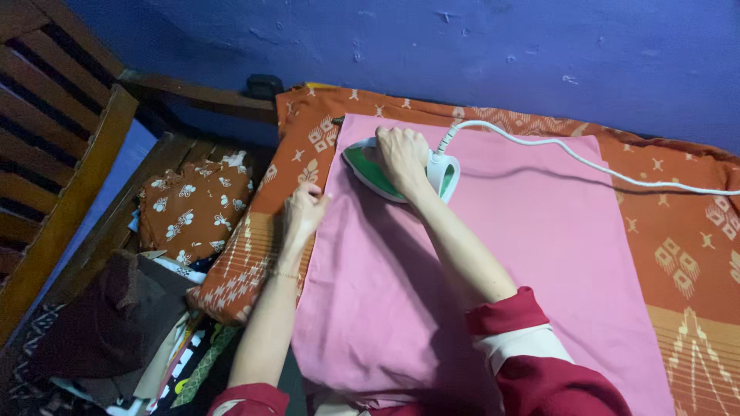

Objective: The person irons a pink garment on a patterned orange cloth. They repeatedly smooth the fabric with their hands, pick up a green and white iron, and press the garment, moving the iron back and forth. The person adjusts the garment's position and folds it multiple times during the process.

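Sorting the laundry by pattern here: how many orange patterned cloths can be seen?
2. One large orange patterned cloth lies under the pink fabric; a smaller floral orange cloth sits on the pile at left. Others may be buried there.

Counted, by kind.
One green-and-white electric iron (401,171) with one white cord (586,162); one flat pink cloth (493,254); one orange patterned spread (686,246); one crumpled orange floral garment (193,208); one dark brown bundle (108,323); two bare hands, left (302,212) and right (402,154).
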